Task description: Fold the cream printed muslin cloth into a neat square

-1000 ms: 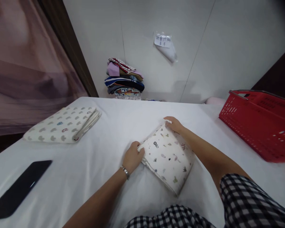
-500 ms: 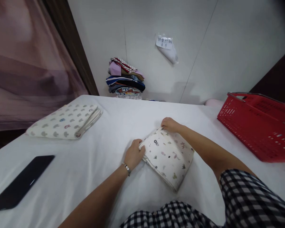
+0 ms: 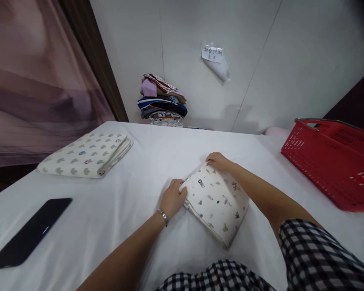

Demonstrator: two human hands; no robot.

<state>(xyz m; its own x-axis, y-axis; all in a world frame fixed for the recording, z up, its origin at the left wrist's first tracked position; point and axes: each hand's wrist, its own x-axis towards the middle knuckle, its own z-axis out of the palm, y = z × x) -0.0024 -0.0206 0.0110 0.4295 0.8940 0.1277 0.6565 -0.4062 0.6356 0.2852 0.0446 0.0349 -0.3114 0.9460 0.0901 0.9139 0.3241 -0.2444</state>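
Note:
A folded white cloth (image 3: 218, 200) printed with small plants and animals lies on the white table (image 3: 157, 161) in front of me. My left hand (image 3: 173, 197) is closed on its near left corner, fingers curled around the layered edge. My right hand (image 3: 217, 161) pinches the far corner of the same cloth. A thin bracelet sits on my left wrist. My right sleeve is black-and-white check.
A second folded cloth (image 3: 86, 155) with grey patterned shapes lies at the far left. A black phone (image 3: 30, 232) rests near the left front edge. A red plastic basket (image 3: 333, 161) stands at the right. A stack of folded clothes (image 3: 162, 101) sits against the back wall.
Both hands stay on the folded cloth's corners and have drawn it slightly tighter. The view has shifted a little; nothing else has moved.

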